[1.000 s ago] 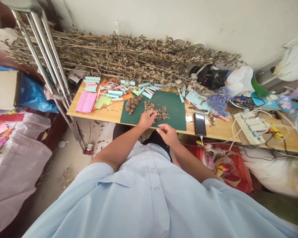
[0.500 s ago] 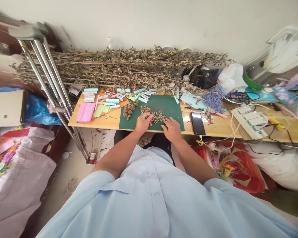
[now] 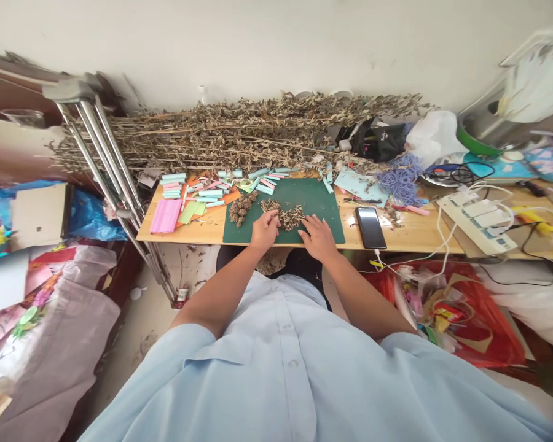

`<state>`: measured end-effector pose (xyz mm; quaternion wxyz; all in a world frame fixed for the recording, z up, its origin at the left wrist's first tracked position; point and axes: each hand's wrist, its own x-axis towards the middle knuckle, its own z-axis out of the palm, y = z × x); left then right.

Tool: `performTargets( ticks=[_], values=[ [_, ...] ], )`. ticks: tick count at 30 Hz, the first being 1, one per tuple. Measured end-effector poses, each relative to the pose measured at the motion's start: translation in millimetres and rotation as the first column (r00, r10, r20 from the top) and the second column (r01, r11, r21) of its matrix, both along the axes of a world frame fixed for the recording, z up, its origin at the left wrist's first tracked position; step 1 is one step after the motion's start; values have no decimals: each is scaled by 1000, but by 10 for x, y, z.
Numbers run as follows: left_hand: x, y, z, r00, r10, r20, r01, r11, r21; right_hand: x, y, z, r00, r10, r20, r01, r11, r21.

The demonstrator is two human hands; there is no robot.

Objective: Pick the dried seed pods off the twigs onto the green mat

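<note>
A green cutting mat (image 3: 322,196) lies at the table's front edge. On it is a loose heap of dried leaves (image 3: 291,216), with both hands around its near side. My left hand (image 3: 265,230) is closed at the heap's left, fingers curled in; whatever they hold is too small to make out. My right hand (image 3: 319,236) rests flat at the heap's right edge, fingers spread, holding nothing. Several brown rolled balls of dried herb (image 3: 242,209) sit in a cluster on the mat's left part.
Dried stalks (image 3: 221,138) cover the table's back. Rolled paper tubes (image 3: 209,193) and pink paper (image 3: 166,216) lie left. Right are a phone (image 3: 371,228), purple yarn (image 3: 400,179) and a power strip (image 3: 477,221) with cables. Crutches (image 3: 115,166) lean at the left end.
The view has shifted slightly. My left hand has curled in more beside the leaf heap, and the heap looks gathered closer together. My right hand stays at its right edge.
</note>
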<state>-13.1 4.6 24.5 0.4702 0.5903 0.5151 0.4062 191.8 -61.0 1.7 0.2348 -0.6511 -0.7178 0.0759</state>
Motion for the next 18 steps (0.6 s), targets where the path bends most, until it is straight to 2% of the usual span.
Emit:
performTargets(
  ticks=[2, 4, 6, 8, 11, 15, 18],
  values=[
    [-89, 28, 19, 991, 68, -116, -45, 981, 188, 62, -21, -32, 1000, 6, -16, -5, 999, 32],
    [-169, 87, 37, 975, 107, -196, -31, 934, 356, 157, -3, -46, 999, 4, -46, -1, 997, 78],
    [-218, 174, 45, 967, 100, -234, 1, 918, 396, 265, 55, -37, 998, -10, -68, 18, 993, 113],
    [-231, 276, 40, 958, 75, -276, 30, 934, 355, 348, 127, -9, 998, -6, -66, 14, 993, 120],
    [-204, 418, 21, 936, -9, -353, 94, 970, 225, 350, 183, 42, 999, 30, -23, -28, 996, 88],
    [-111, 535, -1, 889, -84, -450, 153, 981, 119, 114, 152, 70, 991, 112, 75, -110, 993, -29],
    [-9, 566, -30, 857, -76, -509, 157, 980, 119, -111, 146, 76, 986, 128, 110, -121, 990, -68]
  ],
)
